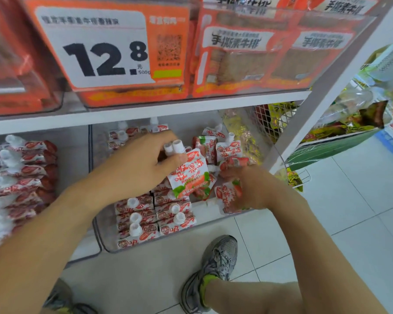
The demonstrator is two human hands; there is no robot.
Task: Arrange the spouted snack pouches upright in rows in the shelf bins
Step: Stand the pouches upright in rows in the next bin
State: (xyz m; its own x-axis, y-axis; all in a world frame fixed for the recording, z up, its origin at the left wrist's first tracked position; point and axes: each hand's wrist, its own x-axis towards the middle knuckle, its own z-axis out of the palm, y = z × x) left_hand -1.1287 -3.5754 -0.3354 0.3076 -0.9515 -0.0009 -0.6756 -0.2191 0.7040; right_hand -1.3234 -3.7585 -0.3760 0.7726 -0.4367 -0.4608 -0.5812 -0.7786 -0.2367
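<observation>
Holding two spouted pouches by their necks, the left hand (145, 162) has fingers curled just under the white caps (174, 148), so the front pouch (188, 175) hangs tilted over the middle of the clear shelf bin (104, 236). Right hand (256, 189) is closed round another pouch (228, 197) at the bin's front right corner, gripping its soft body. Pouches look light, limp and glossy: foil skin likely slippery and prone to buckle, contents probably gel that shifts. The stiff spout and collar seems the surest hold; the body suits steadying only. Upright rows (154, 214) already fill the bin's front left, caps up; a loose jumble (218, 146) lies at the back right. A neighbouring bin (21, 168) to the left holds packed rows. Squeezing hard might pop a seam.
</observation>
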